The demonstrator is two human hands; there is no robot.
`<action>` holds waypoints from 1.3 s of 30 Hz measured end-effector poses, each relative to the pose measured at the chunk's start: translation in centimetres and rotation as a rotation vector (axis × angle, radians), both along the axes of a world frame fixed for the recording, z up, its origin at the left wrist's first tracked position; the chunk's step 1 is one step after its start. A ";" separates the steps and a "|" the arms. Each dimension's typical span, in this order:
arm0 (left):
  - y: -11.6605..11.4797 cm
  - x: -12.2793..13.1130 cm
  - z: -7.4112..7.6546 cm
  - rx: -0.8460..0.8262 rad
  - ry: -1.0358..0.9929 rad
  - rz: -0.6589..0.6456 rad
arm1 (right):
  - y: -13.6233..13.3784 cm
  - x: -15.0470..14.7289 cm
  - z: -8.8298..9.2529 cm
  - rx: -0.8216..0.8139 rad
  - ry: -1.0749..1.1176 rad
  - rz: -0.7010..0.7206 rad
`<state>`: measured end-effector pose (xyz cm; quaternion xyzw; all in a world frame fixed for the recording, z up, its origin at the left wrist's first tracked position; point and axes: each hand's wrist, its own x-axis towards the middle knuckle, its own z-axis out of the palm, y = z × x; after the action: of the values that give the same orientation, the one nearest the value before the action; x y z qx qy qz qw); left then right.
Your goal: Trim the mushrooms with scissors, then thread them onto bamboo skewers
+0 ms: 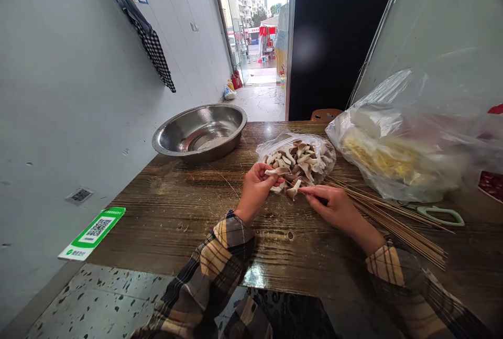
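One mushroom (280, 171) is pinched in the left hand's grip (255, 189) above the grained worktop (188, 223); the right hand's grip (334, 207) cannot be judged. A basin (220, 150) is set at eleven o'clock, a doorway (264, 74) framed at twelve.

Plaid sleeves (208, 271) – black, grey, mustard, cream

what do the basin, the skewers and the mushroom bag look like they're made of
Basin: likely stainless steel, shiny, with silvery reflections.
Skewers: probably bamboo, matte; they're thin, straight and tan, though another wood is possible.
Mushroom bag: thin clear plastic, seemingly, glossy and crinkled, with its contents showing through.
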<state>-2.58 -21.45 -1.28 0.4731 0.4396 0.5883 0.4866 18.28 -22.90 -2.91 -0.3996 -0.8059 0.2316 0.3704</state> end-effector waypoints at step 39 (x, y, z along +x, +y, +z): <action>0.5 0.5 -1.5 0.093 0.177 0.068 | 0.1 0.1 -0.2 -0.004 0.056 -0.025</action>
<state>-2.12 -20.94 -2.76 0.5300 0.4689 0.5801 0.4033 18.37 -22.77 -3.13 -0.4038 -0.7896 0.2396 0.3950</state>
